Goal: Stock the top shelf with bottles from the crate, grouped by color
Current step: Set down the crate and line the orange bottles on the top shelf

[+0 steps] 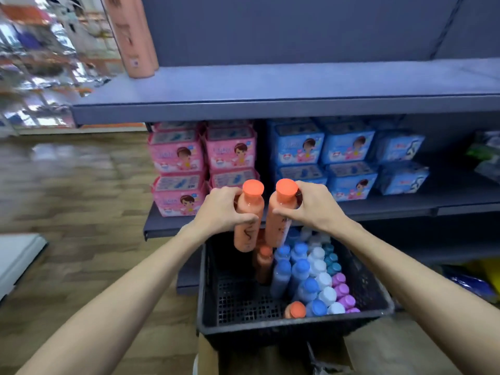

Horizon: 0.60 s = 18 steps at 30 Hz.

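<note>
My left hand [220, 209] grips an orange bottle [248, 220] near its neck, and my right hand [311, 205] grips a second orange bottle [278, 215] the same way. Both bottles are upright, side by side, above the black crate [292, 328]. Inside the crate stand bottles with blue caps [300, 266], white caps [323, 280], purple caps [342, 290], teal caps [333, 262] and orange caps [296, 309]. The grey top shelf [297, 85] bears orange bottles [132, 36] at its far left; the rest of it is bare.
Pink packs [178, 169] and blue packs [349, 155] fill the shelf below the top one. The crate rests on a cardboard box [211, 358]. Wood-pattern floor [67, 198] lies to the left, with a white object [16, 255] at the left edge.
</note>
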Each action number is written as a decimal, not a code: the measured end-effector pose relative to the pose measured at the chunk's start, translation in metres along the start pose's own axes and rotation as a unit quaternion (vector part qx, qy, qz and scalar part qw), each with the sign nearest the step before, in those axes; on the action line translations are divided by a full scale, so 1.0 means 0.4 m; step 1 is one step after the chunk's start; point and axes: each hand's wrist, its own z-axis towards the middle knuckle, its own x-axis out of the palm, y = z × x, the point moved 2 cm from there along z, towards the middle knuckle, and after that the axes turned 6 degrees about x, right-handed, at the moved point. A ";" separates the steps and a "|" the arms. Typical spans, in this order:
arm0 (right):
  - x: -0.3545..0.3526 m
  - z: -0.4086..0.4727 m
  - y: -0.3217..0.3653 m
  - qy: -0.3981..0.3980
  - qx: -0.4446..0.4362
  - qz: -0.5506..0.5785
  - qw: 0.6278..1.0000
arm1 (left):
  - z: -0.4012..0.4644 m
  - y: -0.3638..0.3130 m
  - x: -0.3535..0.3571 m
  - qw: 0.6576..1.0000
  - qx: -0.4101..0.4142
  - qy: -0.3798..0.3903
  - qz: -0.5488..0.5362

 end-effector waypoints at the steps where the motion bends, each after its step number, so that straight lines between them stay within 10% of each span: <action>1: -0.022 0.008 0.014 -0.008 -0.011 -0.004 1.000 | 0.004 -0.012 -0.017 1.000 0.008 -0.010 0.003; 18: -0.403 0.111 0.269 -0.151 -0.119 0.048 0.980 | 0.101 -0.246 -0.406 0.967 0.081 -0.239 -0.028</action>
